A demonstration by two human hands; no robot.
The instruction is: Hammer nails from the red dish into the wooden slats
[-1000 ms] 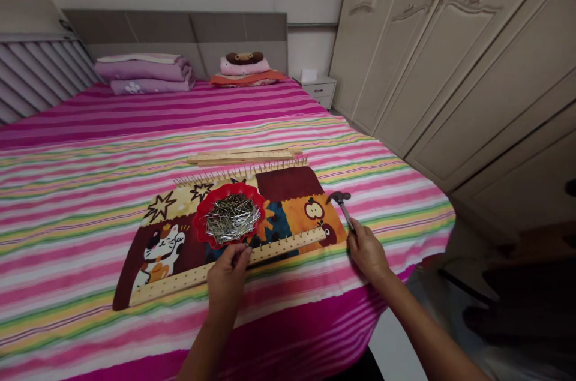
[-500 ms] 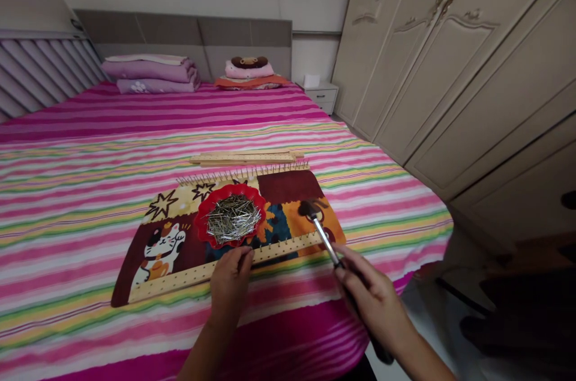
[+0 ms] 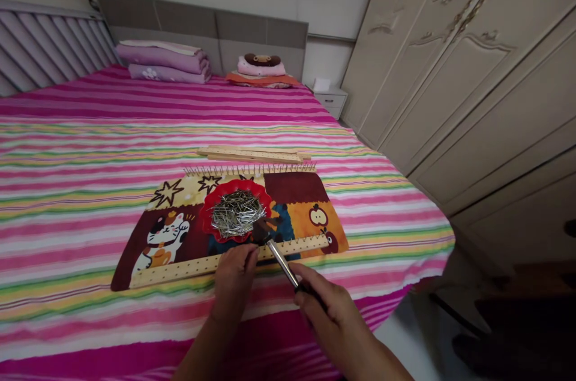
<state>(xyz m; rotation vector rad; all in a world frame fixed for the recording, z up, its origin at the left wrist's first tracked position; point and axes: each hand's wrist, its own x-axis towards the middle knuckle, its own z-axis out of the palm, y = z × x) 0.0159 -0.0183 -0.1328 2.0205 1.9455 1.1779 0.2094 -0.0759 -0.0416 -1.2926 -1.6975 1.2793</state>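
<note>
- Multicoloured striped bedspread point(image 3: 90, 213) lies underneath.
- Right hand point(image 3: 330, 309) grips black-handled steel hammer point(image 3: 283, 264).
- Left hand point(image 3: 234, 273) pinches at pale, perforated wooden strip point(image 3: 180, 270); whether holding anything, I cannot tell.

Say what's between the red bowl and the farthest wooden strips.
Head view: part of the printed mat, then a row of upright nails.

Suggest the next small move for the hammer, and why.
Probably one light tap, clear of the left hand. That hand pinches at the wooden strip, and the hammer in the right hand has its head close by. Nails stand along the strip's right part; none show on its left. I can't tell whether the pinch holds a nail.
</note>
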